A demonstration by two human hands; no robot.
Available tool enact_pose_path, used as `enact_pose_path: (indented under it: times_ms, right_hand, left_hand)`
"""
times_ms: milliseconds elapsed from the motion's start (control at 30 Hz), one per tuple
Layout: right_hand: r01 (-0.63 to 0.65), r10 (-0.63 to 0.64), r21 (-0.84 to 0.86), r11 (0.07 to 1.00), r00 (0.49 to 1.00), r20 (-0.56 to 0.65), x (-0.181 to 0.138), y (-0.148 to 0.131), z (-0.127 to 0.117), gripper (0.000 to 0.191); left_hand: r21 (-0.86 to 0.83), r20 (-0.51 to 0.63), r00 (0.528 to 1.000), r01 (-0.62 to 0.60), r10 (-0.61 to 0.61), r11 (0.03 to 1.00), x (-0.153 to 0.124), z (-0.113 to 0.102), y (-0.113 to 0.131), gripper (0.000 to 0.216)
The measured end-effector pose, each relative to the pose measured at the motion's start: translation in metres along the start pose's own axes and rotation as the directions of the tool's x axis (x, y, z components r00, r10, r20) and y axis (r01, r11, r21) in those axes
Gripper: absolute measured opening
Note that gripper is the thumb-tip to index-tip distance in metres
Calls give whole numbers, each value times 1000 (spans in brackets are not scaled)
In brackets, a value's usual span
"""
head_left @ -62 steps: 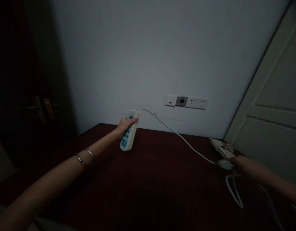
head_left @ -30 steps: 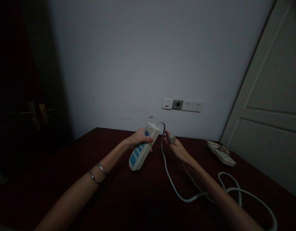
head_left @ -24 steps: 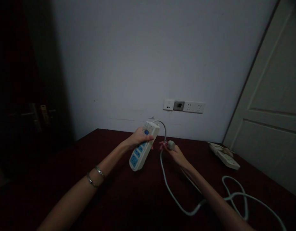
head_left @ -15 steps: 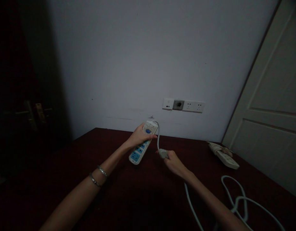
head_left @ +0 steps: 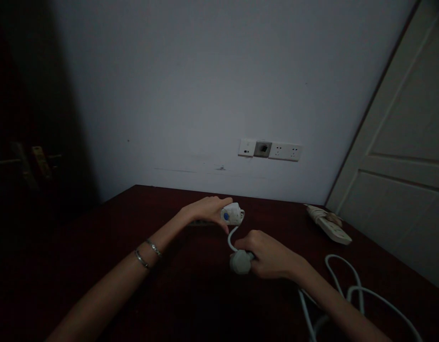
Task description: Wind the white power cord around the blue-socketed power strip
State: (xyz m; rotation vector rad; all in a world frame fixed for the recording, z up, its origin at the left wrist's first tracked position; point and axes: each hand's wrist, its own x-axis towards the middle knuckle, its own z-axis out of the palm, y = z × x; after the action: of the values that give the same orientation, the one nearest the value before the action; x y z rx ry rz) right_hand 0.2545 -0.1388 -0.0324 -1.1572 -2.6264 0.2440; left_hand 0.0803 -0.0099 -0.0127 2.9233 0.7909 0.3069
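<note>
Above the dark red wooden table [head_left: 191, 294], both hands are engaged on one white power strip with a blue button [head_left: 231, 214]. The left hand [head_left: 205, 209] is closed over the strip from above, holding it end-on to the camera, just clear of the table as far as the dim light allows. The right hand [head_left: 269, 259] is closed around the strip's grey-white plug [head_left: 240, 262], held nearer the camera and slightly below the strip. A short bend of the white cable [head_left: 232, 236] joins the strip to that hand; the remainder lies in loose loops on the table at lower right.

Progress, as a judgement: strip and plug are both in hand and brought close together, yet the cable is neither coiled nor tidied, and the plug sits in no socket. That part is outstanding.

Containers: none in view, and nothing is stored in anything.

Also noted: a second white power strip [head_left: 328, 224] lying at the table's far right edge, a row of white wall sockets [head_left: 270, 150] on the wall behind, and a white panelled door [head_left: 408, 156] to the right.
</note>
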Motion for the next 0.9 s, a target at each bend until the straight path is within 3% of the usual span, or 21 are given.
enact_pose_path:
  times_ms: [200, 400, 600, 767, 900]
  right_hand:
    - [25, -22, 70, 997, 999, -42, -3, 3, -30, 22]
    - [34, 11, 209, 977, 978, -209, -8, 30, -46, 13]
    - [16, 120, 470, 882, 959, -258, -9, 53, -33, 13]
    - [19, 207, 555, 832, 916, -343, -6, 59, -20, 7]
    - [5, 338, 692, 722, 870, -360, -5, 61, -6, 16]
  left_hand:
    - [102, 121, 989, -98, 85, 990, 3, 12, 31, 44]
    - [-59, 131, 972, -190, 196, 980, -2, 12, 57, 62]
    - [-244, 110, 975, -162, 193, 956, -8, 12, 67, 62]
    - [-378, 10, 986, -150, 167, 914, -11, 17, 65, 59]
    - [-423, -90, 985, -169, 145, 890, -10, 17, 61, 58]
